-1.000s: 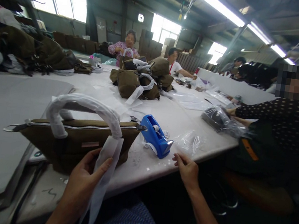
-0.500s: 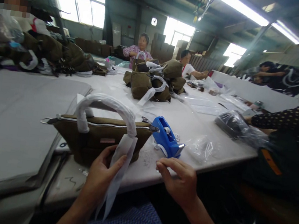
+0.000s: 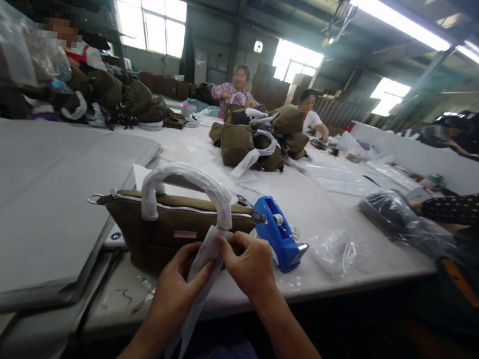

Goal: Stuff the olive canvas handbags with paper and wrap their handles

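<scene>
An olive-brown handbag (image 3: 160,234) stands upright at the near table edge. Its handle (image 3: 189,172) is wrapped in white tissue-like material, and a loose white wrapping strip (image 3: 197,283) hangs from the handle's right end. My left hand (image 3: 183,278) is closed on this strip in front of the bag, thumb over it. At the strip's top, just below the handle wrap, my right hand (image 3: 250,261) pinches the strip's edge. Whether a bit of tape is between those fingertips, I cannot tell. Right behind my right hand sits a blue tape dispenser (image 3: 282,239).
More olive bags (image 3: 244,144) with wrapped handles are piled mid-table. Crumpled clear plastic (image 3: 338,253) lies right of the dispenser. Large white sheets (image 3: 32,192) cover the left side. A co-worker's dotted sleeve (image 3: 472,203) reaches toward a plastic-covered dark item (image 3: 390,212). Other people work farther back.
My right hand has moved left from in front of the tape dispenser to the top of the strip. My left hand still holds the strip. The whole view has shifted slightly.
</scene>
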Action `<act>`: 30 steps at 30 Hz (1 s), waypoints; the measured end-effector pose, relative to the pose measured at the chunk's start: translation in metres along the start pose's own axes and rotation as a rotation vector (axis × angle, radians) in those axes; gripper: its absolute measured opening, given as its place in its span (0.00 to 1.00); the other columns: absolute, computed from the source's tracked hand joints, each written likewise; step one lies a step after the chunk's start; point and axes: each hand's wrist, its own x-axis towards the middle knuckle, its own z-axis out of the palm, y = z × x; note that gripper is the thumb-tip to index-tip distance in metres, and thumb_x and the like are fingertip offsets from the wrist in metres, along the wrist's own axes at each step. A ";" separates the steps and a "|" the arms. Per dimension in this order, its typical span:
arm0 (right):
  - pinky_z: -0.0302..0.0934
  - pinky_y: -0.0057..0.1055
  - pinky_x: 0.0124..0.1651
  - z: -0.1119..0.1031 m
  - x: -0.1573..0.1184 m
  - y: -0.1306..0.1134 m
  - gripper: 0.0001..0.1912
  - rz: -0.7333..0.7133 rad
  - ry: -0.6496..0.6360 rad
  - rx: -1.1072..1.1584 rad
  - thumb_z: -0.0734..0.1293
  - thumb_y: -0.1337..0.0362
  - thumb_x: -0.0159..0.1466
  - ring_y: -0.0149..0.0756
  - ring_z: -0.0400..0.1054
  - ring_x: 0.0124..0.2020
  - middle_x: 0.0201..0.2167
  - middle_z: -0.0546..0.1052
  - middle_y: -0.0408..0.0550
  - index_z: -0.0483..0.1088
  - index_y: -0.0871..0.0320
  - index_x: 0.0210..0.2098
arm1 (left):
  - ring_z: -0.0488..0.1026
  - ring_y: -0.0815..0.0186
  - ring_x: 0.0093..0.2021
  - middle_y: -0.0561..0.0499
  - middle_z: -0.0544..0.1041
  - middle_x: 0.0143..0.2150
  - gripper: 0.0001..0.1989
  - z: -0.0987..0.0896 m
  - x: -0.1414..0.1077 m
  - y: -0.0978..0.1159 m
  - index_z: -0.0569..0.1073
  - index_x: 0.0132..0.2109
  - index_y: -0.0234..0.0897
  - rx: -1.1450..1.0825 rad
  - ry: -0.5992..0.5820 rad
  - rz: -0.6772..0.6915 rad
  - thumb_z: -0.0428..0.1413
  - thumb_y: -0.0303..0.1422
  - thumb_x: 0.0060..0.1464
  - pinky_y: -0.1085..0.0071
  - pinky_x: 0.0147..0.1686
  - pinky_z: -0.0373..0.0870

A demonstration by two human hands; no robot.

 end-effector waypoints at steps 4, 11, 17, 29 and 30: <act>0.48 0.31 0.28 0.000 0.004 0.002 0.22 0.000 -0.011 -0.140 0.70 0.47 0.63 0.37 0.70 0.23 0.20 0.78 0.46 0.73 0.54 0.20 | 0.79 0.53 0.49 0.44 0.82 0.47 0.24 0.001 -0.001 0.001 0.74 0.51 0.37 0.038 0.016 0.031 0.65 0.44 0.51 0.62 0.50 0.73; 0.49 0.30 0.27 -0.011 0.012 -0.002 0.26 0.050 -0.147 -0.106 0.70 0.43 0.62 0.34 0.67 0.23 0.19 0.76 0.47 0.71 0.56 0.19 | 0.78 0.52 0.50 0.44 0.81 0.47 0.25 0.004 -0.003 0.001 0.72 0.52 0.37 0.123 0.057 0.069 0.64 0.46 0.52 0.60 0.51 0.73; 0.65 0.27 0.31 -0.025 0.009 0.028 0.19 0.162 -0.452 0.616 0.69 0.47 0.65 0.31 0.72 0.24 0.25 0.78 0.44 0.75 0.59 0.34 | 0.77 0.54 0.51 0.44 0.80 0.50 0.26 -0.002 0.000 -0.001 0.72 0.52 0.36 0.026 -0.006 0.026 0.65 0.46 0.51 0.64 0.51 0.72; 0.64 0.25 0.27 0.004 -0.012 0.029 0.08 0.001 -0.048 0.479 0.67 0.59 0.68 0.32 0.73 0.23 0.24 0.74 0.38 0.64 0.53 0.37 | 0.78 0.54 0.51 0.44 0.81 0.50 0.29 -0.004 -0.004 0.007 0.73 0.54 0.37 -0.159 -0.079 -0.116 0.68 0.46 0.49 0.66 0.48 0.72; 0.63 0.25 0.25 0.008 -0.014 0.029 0.08 0.008 -0.036 0.488 0.67 0.58 0.68 0.32 0.72 0.21 0.23 0.74 0.38 0.64 0.53 0.36 | 0.78 0.55 0.50 0.44 0.82 0.49 0.30 -0.004 -0.004 0.009 0.73 0.53 0.37 -0.176 -0.080 -0.130 0.69 0.46 0.48 0.66 0.47 0.73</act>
